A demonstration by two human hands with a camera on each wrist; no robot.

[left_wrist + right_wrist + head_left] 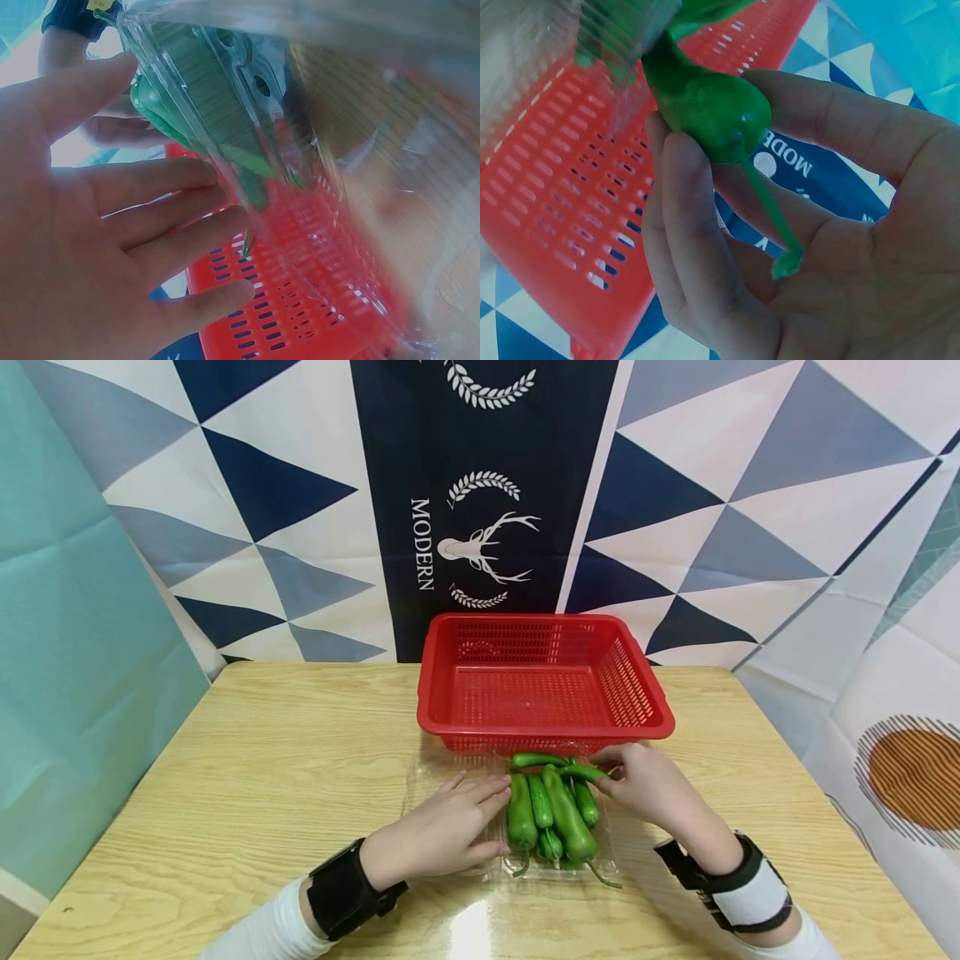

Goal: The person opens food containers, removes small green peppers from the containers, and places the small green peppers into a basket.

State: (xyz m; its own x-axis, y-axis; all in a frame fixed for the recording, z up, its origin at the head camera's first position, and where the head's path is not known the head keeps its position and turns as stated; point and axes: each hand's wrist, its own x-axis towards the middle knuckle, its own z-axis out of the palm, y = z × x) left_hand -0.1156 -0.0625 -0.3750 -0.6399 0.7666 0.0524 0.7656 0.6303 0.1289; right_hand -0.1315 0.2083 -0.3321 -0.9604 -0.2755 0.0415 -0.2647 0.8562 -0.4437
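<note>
My right hand (648, 785) pinches a green pepper (712, 112) near its stem end, fingers on one side and thumb on the other. The pepper's thin stem hangs towards the palm in the right wrist view. Beneath it, a clear plastic box (611, 862) holds several green peppers (567, 814) and small cucumbers (540, 802). My left hand (442, 831) lies with straight fingers at the box's left side, fingertips near or touching a wide pepper (521, 814). Its palm covers part of the clear plastic.
A red perforated basket (543, 731) stands directly behind the box, against the patterned wall covering (315, 485). The wooden table (247, 777) extends to both sides. Black straps (348, 889) circle both wrists.
</note>
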